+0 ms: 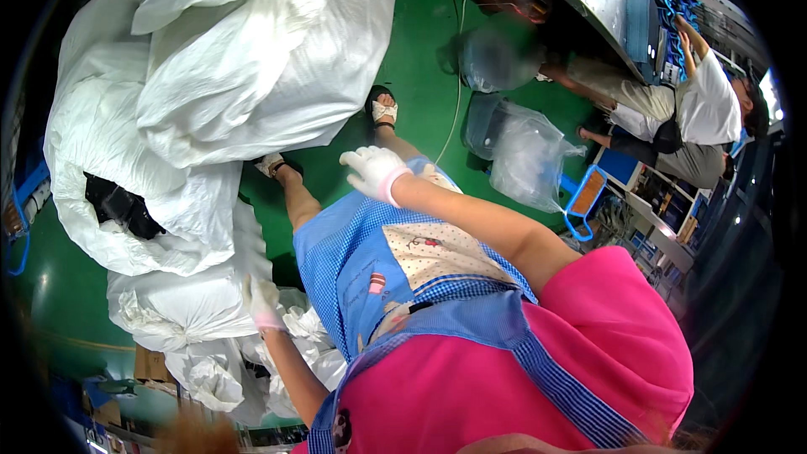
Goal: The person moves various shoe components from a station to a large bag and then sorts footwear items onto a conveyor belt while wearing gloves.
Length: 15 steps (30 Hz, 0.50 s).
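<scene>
**Clerk:** Item one, location?

**Handler:** Upper sack [269, 76], white, upper left of the frame. Bulky, loosely folded on top, contents hidden.

**Clerk:** Item two?

**Handler:** Middle sack [88, 130], white, left of the frame, partly behind item one. A gap in its side shows black contents [122, 206], angular, kind not clear.

**Clerk:** Item three?

**Handler:** Lower sack [181, 298], white, lower left, its cloth gathered into creases.

**Clerk:** Hands?

**Handler:** Two, both in white gloves. Right hand [370, 170], centre of frame: fingers loosely spread, nothing seen in it, above the blue apron [336, 261]. Left hand [262, 298], lower left: fingers drawn narrow, beside the lower sack; contact or grip, cannot tell.

**Clerk:** Handling notes?

**Handler:** Skin: thin, soft, probably slippery under gloves. Weight: not shown; by bulk, likely awkward, and the load may shift. Shape: slack, liable to sag if held at one point.

**Clerk:** Fragility?

**Handler:** The skin could tear if pinched or dragged; hard corners in the middle sack might poke through.

**Clerk:** Hold points?

**Handler:** Upper sack: bunched folds near its top, a full fistful, other palm beneath. Middle sack: cloth well away from the gap. Lower sack: the gathered creases, best grip of the three.
</scene>
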Each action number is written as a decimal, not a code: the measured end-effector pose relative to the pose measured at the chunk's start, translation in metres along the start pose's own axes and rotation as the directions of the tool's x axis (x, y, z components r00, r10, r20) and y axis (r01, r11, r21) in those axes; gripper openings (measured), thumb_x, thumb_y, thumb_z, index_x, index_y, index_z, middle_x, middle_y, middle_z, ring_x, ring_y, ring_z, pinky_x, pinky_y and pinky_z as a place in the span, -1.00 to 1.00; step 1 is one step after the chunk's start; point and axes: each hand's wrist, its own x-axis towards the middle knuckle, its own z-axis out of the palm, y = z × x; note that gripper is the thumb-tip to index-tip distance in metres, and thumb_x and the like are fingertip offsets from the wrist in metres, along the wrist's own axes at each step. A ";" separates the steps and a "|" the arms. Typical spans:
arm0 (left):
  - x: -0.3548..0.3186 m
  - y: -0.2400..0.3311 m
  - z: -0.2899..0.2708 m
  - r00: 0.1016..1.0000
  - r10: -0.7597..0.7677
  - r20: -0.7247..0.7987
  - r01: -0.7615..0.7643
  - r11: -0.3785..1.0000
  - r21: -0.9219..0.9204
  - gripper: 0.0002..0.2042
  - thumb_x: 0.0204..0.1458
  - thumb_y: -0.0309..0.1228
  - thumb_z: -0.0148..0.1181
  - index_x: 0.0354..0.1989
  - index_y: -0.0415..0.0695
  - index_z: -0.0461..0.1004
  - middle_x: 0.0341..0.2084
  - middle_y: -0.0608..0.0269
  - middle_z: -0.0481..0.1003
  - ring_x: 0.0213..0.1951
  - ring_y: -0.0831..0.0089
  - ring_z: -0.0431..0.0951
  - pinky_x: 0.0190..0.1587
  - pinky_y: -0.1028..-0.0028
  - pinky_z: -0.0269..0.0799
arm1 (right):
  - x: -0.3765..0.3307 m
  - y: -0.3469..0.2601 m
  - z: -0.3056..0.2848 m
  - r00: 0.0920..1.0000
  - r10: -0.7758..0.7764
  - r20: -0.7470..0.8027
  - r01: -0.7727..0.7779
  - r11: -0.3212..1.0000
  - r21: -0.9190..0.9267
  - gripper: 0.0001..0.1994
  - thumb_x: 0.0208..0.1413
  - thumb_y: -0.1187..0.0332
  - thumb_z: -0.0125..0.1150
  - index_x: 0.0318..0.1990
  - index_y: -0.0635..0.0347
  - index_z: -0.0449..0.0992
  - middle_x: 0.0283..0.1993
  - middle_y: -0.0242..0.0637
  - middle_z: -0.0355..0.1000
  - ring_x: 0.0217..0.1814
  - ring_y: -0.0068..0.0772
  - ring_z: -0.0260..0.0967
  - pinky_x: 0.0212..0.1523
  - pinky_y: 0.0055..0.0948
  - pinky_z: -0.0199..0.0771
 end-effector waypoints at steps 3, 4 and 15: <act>-0.008 -0.088 -0.035 0.999 -0.012 -0.053 0.015 0.998 0.054 -0.58 0.08 -0.39 0.02 0.16 0.03 0.23 -0.40 0.22 0.43 -0.46 0.49 0.41 -0.41 0.50 0.41 | -0.006 0.024 -0.008 0.997 -0.014 0.073 0.013 1.000 0.014 -0.70 0.02 0.21 0.06 -0.10 0.07 0.45 -0.14 -0.12 0.45 -0.04 -0.08 0.39 -0.03 -0.17 0.39; -0.003 -0.132 -0.063 0.997 0.080 -0.005 -0.080 0.995 0.053 -0.57 0.07 -0.37 0.04 0.16 0.03 0.23 -0.38 0.24 0.43 -0.43 0.49 0.41 -0.39 0.49 0.41 | -0.007 0.031 -0.012 0.992 -0.043 0.120 0.041 0.999 0.024 -0.70 0.02 0.21 0.06 -0.10 0.08 0.45 -0.13 -0.10 0.45 -0.04 -0.06 0.39 -0.03 -0.16 0.39; -0.081 -0.129 -0.025 0.959 0.000 -0.283 0.002 1.000 0.007 -0.56 0.08 -0.43 -0.09 0.20 0.07 0.26 -0.65 0.37 0.32 -0.69 0.64 0.26 -0.71 0.57 0.20 | -0.012 0.084 -0.043 0.985 -0.037 0.171 0.073 0.975 -0.211 -0.74 0.05 0.23 -0.01 -0.19 0.16 0.46 -0.24 -0.01 0.47 -0.16 0.04 0.41 -0.13 -0.22 0.39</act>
